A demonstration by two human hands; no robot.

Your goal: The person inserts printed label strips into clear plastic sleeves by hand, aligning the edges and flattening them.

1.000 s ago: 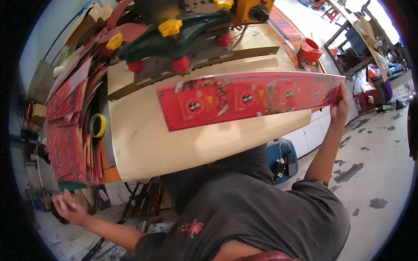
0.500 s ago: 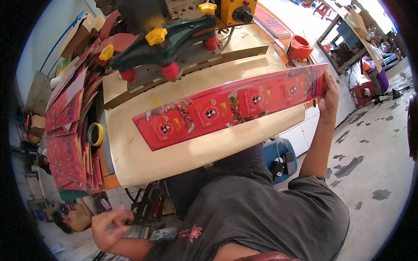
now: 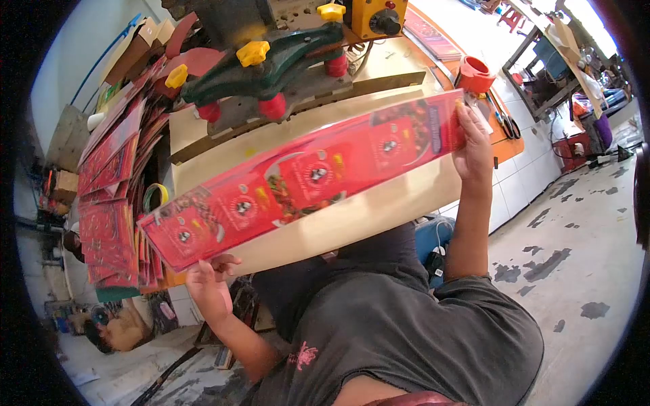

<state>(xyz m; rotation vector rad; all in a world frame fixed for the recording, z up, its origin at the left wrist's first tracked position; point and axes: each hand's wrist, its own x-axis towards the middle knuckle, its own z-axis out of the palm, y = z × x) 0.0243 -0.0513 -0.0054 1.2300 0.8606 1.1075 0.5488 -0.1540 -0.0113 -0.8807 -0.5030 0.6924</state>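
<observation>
A long red printed sheet point(image 3: 291, 186) with a glossy surface, food pictures and round panda logos is held at a slant above the cream-covered worktop. My right hand point(image 3: 474, 145) grips its right end, thumb on the front face. At the lower left corner, my left hand point(image 3: 210, 287) pinches the bottom edge, its other fingers loosely bent. Behind the sheet stands a machine with a dark green clamp frame point(image 3: 271, 78), yellow knobs point(image 3: 252, 53) and red feet point(image 3: 272, 106). A long metal bar point(image 3: 379, 84) runs below it.
Several stacked red printed sheets point(image 3: 108, 230) lean at the left, beside a yellow tape roll point(image 3: 157, 196). A red tape dispenser point(image 3: 476, 74) and scissors point(image 3: 504, 122) lie at the right. The yellow control box point(image 3: 376, 20) is at the back. Another person point(image 3: 122, 328) is at lower left.
The sheet has moved left and toward me, steeper in slant. My left hand has come up from below to its lower left corner. My right hand has moved left with it.
</observation>
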